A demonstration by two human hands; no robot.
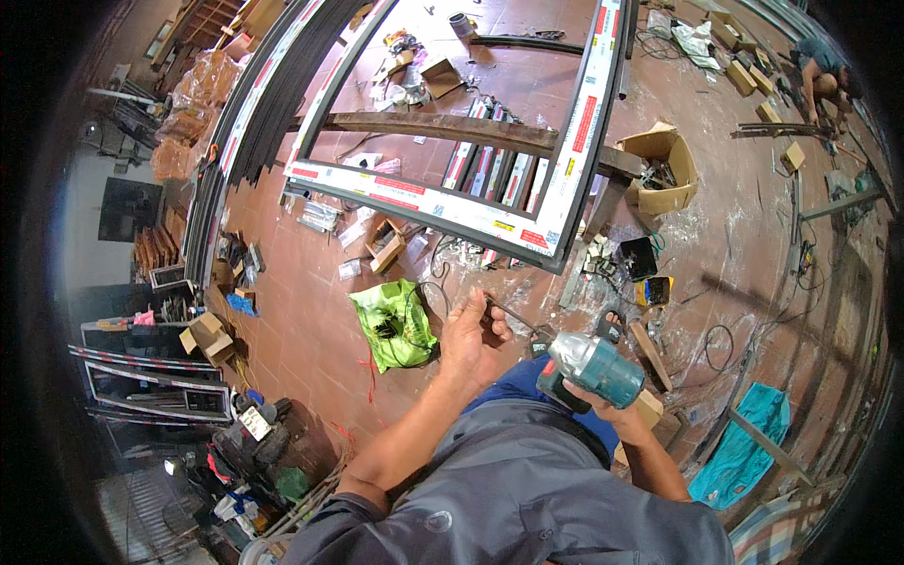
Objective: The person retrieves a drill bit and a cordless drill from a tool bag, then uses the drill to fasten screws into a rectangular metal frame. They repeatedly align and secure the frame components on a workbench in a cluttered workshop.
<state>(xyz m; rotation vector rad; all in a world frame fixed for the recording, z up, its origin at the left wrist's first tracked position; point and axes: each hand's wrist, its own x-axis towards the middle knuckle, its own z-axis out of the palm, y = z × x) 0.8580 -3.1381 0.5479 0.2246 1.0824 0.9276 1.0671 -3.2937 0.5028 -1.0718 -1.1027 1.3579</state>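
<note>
My right hand (603, 403) grips a teal cordless drill (599, 365) with a silver front, held close to my body and pointing up and left. A long thin bit (518, 315) runs from the drill toward my left hand (471, 331). The fingers of that hand are curled closed at the bit's far end, and they hide its tip. Ahead of both hands lies a dark window frame (499, 224) covered in white and red protective film. It rests on a wooden beam (433, 127), its near corner apart from my hands.
A green plastic bag (394, 325) lies on the tiled floor left of my hands. An open cardboard box (659, 169) stands right of the frame. Long dark profiles (273, 104) are stacked at the left. Far right, another person (824, 80) crouches. A teal cloth (749, 443) lies lower right.
</note>
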